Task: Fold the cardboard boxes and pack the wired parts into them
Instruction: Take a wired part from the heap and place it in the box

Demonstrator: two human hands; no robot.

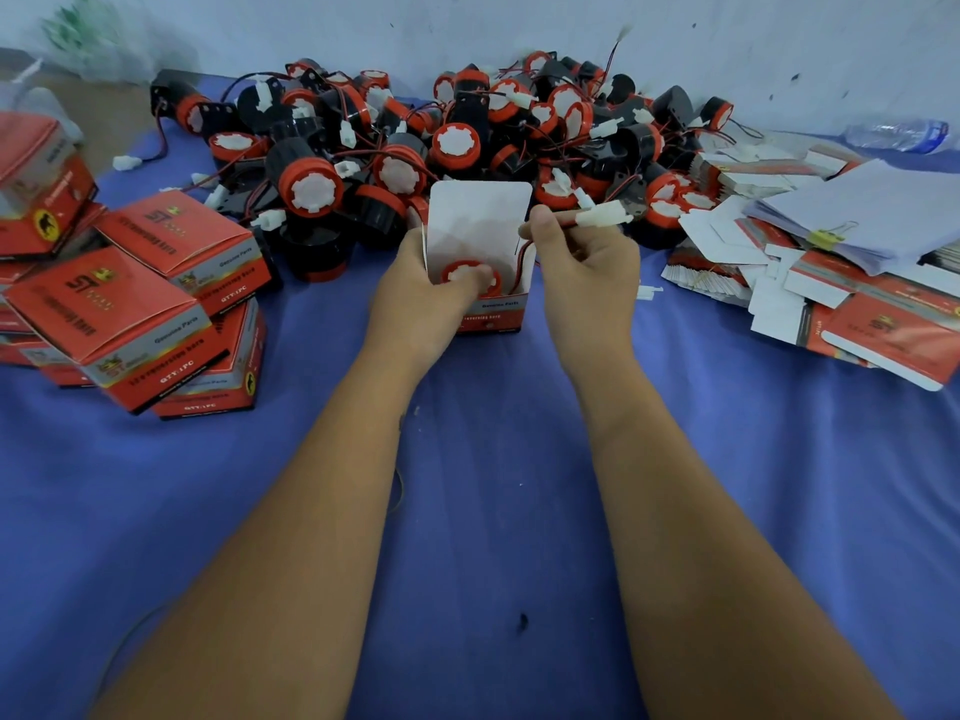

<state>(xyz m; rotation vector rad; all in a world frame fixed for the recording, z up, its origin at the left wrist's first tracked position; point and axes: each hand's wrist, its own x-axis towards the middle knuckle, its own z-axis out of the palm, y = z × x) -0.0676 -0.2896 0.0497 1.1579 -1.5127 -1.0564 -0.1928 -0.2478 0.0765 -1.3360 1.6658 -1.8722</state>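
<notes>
Wired part (470,275) inside open cardboard box (480,215)

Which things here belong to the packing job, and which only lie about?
Job: open box held by left hand; part inside; its connector pinched by right hand; parts pile; flat boxes; packed boxes.
Lying about: water bottle; clipped papers.

1 open box (493,304), 2 hands, roughly 7 closed boxes (111,324), 1 bottle (896,135), dozens of wired parts (457,142).
</notes>
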